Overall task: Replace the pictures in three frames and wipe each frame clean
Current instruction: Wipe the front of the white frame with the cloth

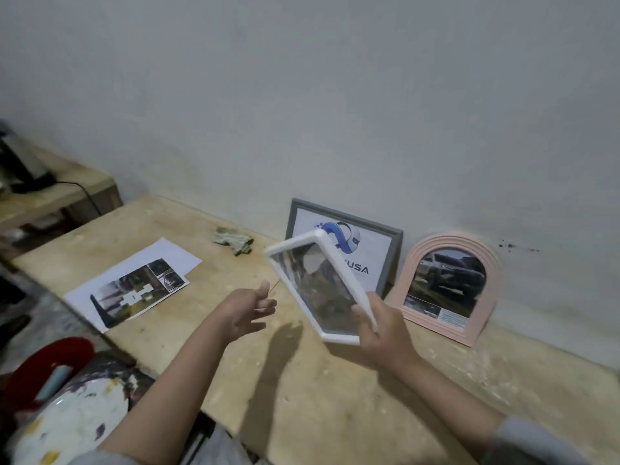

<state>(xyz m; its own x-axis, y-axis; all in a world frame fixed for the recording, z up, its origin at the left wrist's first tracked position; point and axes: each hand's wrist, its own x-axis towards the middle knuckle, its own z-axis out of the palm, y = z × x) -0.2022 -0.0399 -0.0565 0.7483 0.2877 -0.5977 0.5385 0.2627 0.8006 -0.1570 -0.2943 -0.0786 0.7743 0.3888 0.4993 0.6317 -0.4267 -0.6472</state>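
Observation:
My right hand point(380, 330) grips the lower right edge of a white rectangular frame point(342, 273), held tilted in the air above the table with a dark picture showing through its glass. My left hand point(250, 308) hovers just left of the frame, fingers relaxed, holding nothing. A grey frame point(392, 234) with a blue logo print leans on the wall behind the white one. To its right a pink arched frame point(488, 297) with a car picture leans on the wall. A crumpled greenish cloth point(233, 240) lies on the table. Loose printed pictures point(137, 286) lie at the left.
The wooden table point(302, 391) is worn and speckled, its front edge running diagonally at lower left. A red-rimmed container and a paint-stained sheet point(67, 404) sit below that edge. A lower bench point(57, 193) with dark gear and a cable stands at far left.

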